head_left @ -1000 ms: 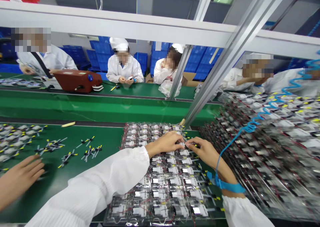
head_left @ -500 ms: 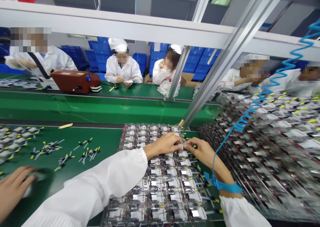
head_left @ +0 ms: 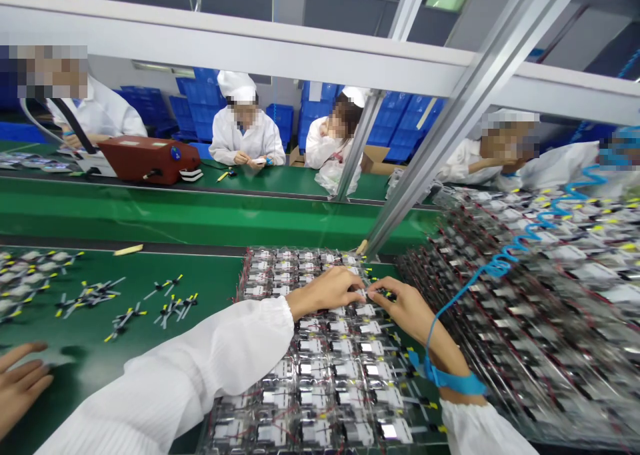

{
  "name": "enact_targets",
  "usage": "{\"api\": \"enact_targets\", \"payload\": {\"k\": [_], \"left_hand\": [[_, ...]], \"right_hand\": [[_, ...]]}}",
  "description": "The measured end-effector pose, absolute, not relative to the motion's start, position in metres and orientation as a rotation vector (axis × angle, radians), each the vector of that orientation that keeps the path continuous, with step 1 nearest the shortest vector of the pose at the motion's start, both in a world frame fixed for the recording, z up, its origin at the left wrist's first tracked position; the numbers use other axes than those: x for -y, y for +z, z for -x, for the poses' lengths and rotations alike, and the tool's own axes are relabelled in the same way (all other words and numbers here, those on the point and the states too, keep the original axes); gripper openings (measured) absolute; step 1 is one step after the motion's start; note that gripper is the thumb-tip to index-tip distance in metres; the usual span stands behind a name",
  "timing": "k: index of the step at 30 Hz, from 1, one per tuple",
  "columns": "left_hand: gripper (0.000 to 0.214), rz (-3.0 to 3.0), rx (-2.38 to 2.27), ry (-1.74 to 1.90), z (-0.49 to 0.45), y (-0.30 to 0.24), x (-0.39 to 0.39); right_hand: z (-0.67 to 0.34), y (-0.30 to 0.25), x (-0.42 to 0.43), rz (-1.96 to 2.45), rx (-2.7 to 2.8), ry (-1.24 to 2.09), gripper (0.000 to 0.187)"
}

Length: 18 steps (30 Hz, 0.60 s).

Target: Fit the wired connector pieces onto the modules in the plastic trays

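Observation:
Both my hands meet over the upper right part of a clear plastic tray (head_left: 295,383), whose pockets hold rows of small white-and-black electronic parts with red wires and yellow-tipped leads. My left hand (head_left: 336,288) reaches in from the left, fingers bent and closed on a small white part (head_left: 361,293) at its pocket. Opposite it, my right hand (head_left: 404,305) has thumb and forefinger pinched together by the same part; what lies between those tips is too small to make out. A blue strap (head_left: 457,379) with a coiled cord circles my right wrist.
Tall stacked filled trays (head_left: 505,321) stand close on the right. Loose black parts with yellow tips (head_left: 90,295) lie on the green table (head_left: 165,355). Another person's hand (head_left: 23,381) is at the lower left. A slanted metal post (head_left: 425,155) rises ahead; several co-workers sit opposite.
My hands stay at the same spot on the tray, with only slight finger movement. The blue coiled cord has swung right. The other person's hand at the lower left has drawn back leftward.

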<state>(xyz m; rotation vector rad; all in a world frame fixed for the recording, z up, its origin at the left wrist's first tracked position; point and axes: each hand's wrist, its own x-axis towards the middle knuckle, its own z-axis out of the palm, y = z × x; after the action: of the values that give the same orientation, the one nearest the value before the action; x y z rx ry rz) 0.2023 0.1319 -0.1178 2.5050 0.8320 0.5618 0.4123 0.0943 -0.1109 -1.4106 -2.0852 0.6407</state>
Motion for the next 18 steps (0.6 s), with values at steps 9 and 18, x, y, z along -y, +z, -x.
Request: {"api": "enact_targets", "payload": {"k": [9,18], "left_hand": [[0.021,-2.506,-0.786,0.585,-0.199,-0.118,-0.132],[0.03,-2.834,-0.925,0.393,-0.18,-0.087,-0.101]], "right_hand": [[-0.41,-0.112,-0.098,1.402,2.118,0.605,0.025],[-0.462,-0.109,-0.062,1.394,1.962,0.311,0.043]]}}
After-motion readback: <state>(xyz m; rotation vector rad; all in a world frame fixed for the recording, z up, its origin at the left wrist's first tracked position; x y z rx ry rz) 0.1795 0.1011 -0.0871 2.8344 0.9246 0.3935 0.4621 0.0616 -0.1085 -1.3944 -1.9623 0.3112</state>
